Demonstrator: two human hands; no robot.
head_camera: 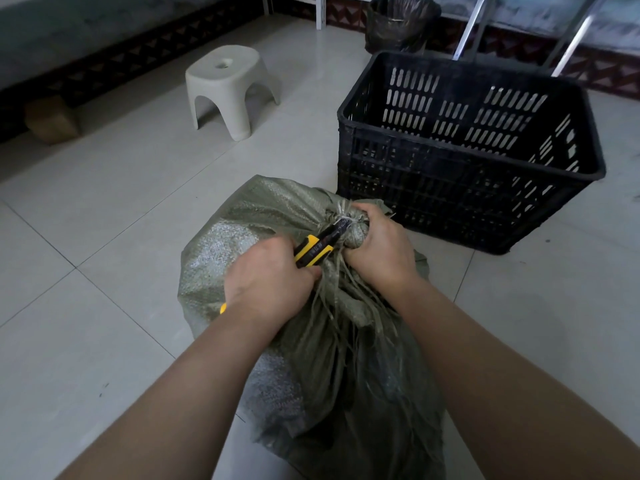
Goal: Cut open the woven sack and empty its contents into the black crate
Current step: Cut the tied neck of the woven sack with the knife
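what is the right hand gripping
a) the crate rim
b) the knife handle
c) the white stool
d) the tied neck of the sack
d: the right hand is closed around the bunched, tied neck of the woven sack, while the left hand holds the yellow and black utility knife against the tie.

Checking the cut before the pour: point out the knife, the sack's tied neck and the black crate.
knife (313,249): head view, yellow-black handle.
sack's tied neck (356,233): head view, bunched fabric.
black crate (467,168): head view, near rim.
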